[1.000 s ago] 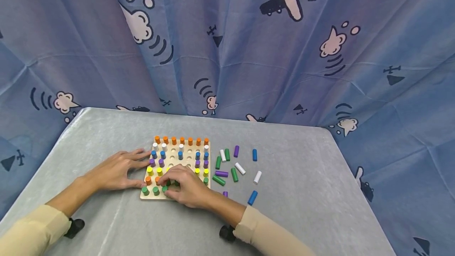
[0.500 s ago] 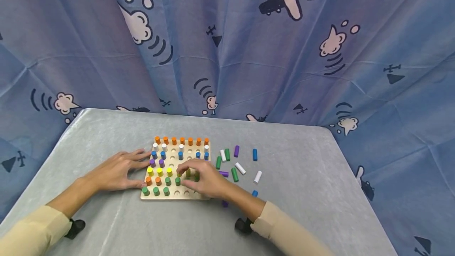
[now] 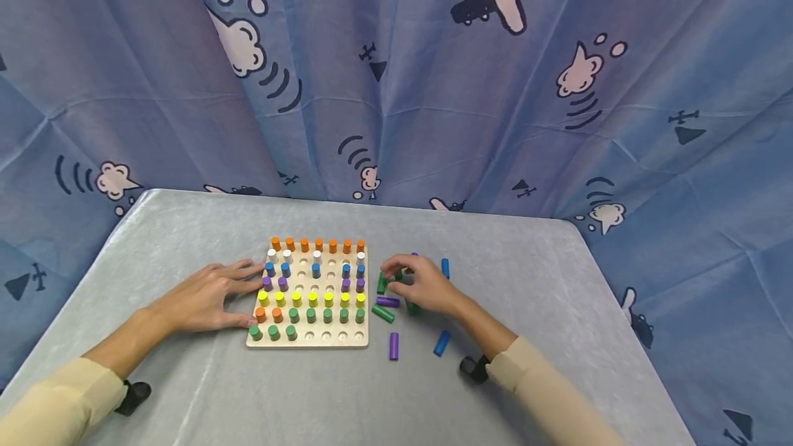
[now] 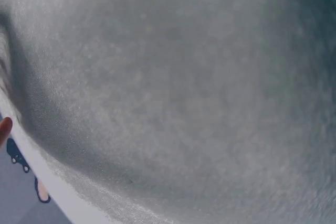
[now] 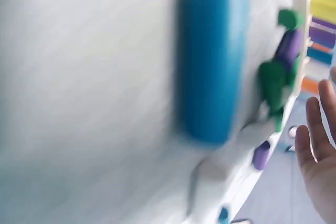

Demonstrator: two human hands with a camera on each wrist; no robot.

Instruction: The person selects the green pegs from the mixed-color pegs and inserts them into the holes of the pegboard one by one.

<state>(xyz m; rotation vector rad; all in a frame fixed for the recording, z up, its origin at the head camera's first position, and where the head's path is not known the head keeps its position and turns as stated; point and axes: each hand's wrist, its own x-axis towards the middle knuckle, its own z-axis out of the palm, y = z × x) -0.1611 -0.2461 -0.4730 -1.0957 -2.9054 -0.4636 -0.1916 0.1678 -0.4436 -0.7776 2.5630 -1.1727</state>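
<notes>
Currently the left hand [image 3: 207,296] lies flat-ish on the table [image 3: 526,281], fingers spread, fingertips and thumb against the left edge of the pegboard [image 3: 316,345]; it steadies nothing in a grip, just touches. Right hand [image 3: 427,286] is over the loose pegs just right of the board, thumb and index curved with a gap between them, other fingers loosely extended in the right wrist view; no peg visible in its fingers, contact with the pegs below can't be told. Board sits flat left of center. Rows, far to near: orange full, white with gaps, blue with gaps, purple with gaps, yellow full, then two orange followed by green, then three green at the left with bare holes to their right. Loose on the table, all lying on their sides: a green peg [image 3: 382,283] by the thumb, a purple peg [image 3: 387,302] below it, another green peg [image 3: 383,313] just nearer, a second purple peg [image 3: 394,346] nearer the person, a blue peg [image 3: 442,343] to its right. More pegs are partly covered by the hand. Patterned curtain [image 3: 396,88] behind. Left wrist view: mostly blurred gray cloth, one fingertip at the edge.
</notes>
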